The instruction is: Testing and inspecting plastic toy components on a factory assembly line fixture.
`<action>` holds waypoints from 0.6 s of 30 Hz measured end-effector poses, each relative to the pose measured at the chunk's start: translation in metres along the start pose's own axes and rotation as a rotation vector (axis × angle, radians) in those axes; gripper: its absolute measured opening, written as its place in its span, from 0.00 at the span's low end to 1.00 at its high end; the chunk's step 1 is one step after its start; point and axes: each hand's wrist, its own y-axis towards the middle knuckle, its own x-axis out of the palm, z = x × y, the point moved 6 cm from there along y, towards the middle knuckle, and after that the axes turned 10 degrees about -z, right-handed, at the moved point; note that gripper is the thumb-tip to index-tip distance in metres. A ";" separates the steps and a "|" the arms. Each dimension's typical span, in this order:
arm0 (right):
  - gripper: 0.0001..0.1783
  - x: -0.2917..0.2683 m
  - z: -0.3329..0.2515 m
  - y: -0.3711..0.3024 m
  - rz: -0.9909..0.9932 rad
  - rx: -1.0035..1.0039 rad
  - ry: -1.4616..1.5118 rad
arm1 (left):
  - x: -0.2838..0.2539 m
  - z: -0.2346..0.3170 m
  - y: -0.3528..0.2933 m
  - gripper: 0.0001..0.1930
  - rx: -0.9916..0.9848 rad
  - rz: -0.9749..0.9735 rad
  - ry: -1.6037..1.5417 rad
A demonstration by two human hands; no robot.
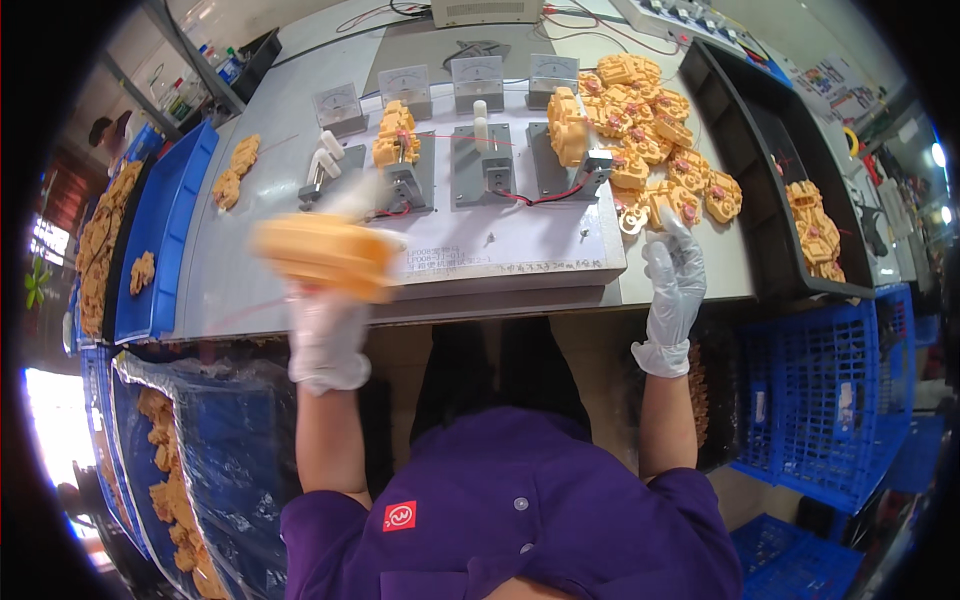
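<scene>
Purple shirt cloth (500,500) fills six o'clock, below the table edge (725,290). Bare grey tabletop (265,190) lies open at ten, between a plastic blue tray (177,220) and a flat white board (550,228). At nine, the gloved left hand (328,340) grasps a chunky, motion-blurred yellow casing (325,252); at three, the gloved right hand (674,280) meets a knobbly casing heap (645,140), whether gripping I can't tell.

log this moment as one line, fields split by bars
left hand: holding blurred yellow housing | right hand: at housing pile | white platform: housings on two fixtures | black tray: housings inside
</scene>
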 end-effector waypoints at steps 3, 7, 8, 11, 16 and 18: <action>0.24 0.016 -0.002 0.006 -0.127 -0.007 -0.042 | 0.086 -0.050 0.024 0.26 -0.276 -0.276 0.022; 0.29 0.039 0.001 0.007 -0.306 -0.052 -0.206 | 0.148 -0.067 0.039 0.21 0.130 -0.494 0.467; 0.31 0.041 0.010 0.007 -0.426 -0.164 -0.178 | 0.155 -0.071 0.042 0.22 0.164 -0.490 0.493; 0.32 0.049 0.028 0.007 -0.539 -0.140 -0.161 | 0.173 -0.082 0.053 0.23 0.286 -0.503 0.465; 0.34 0.042 0.060 0.018 -0.670 -0.046 -0.091 | 0.195 -0.081 0.043 0.21 0.388 -0.523 0.436; 0.34 0.026 0.067 0.007 -0.666 -0.009 -0.082 | 0.188 -0.073 0.049 0.21 0.450 -0.414 0.446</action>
